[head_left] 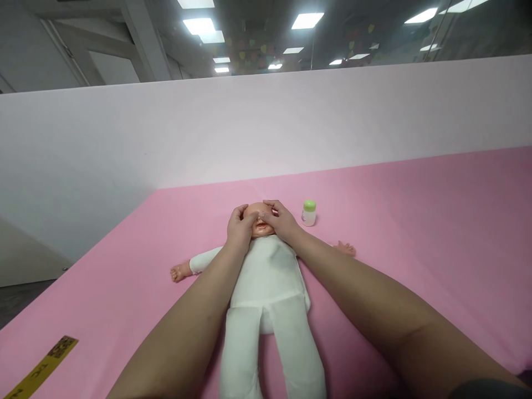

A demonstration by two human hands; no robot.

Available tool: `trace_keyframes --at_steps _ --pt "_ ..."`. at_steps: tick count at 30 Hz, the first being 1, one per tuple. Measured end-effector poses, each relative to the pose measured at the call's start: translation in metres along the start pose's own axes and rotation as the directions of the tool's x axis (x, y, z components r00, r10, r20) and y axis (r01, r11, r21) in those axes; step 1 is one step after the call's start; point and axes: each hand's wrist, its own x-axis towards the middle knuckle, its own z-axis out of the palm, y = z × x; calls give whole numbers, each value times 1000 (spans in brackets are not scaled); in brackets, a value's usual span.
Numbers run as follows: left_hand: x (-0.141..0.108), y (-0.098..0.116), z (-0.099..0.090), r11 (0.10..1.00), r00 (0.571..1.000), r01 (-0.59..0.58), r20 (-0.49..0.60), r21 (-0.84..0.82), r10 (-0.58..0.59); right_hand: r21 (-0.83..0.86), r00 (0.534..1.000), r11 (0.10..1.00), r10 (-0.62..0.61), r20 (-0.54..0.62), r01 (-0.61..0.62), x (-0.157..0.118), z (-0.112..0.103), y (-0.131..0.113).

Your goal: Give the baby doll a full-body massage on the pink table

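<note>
A baby doll (266,271) with a white cloth body lies on its back, its head away from me and its arms spread. My left hand (241,226) cups the left side of the doll's head, thumb on the face beside the nose. On the other side, my right hand (283,219) curves round the head, its thumb also pressed to the face near the nose. Between the two thumbs the doll's mouth shows, while its eyes are mostly covered. Both forearms pass over the doll's arms and partly hide them.
A small jar (308,213) with a green lid stands right of the doll's head. Beneath everything is a pink padded mat (436,233). A low white wall (266,127) runs behind, with glass above it. A yellow printed strip (39,372) lies at the lower left.
</note>
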Motion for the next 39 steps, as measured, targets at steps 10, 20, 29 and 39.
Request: trace_keyframes --at_steps 10,20,29,39 --pt "-4 3 5 996 998 55 -33 -69 -58 280 997 957 78 -20 -69 9 1 8" --pt "1 4 5 960 979 182 -46 -210 -196 429 985 888 173 17 -164 10 0 8" --pt "1 1 1 975 991 134 5 -175 -135 259 999 966 32 -9 -29 3 -2 6" --pt "0 3 2 984 992 123 21 -125 -121 182 997 982 49 -53 -39 7 1 6"
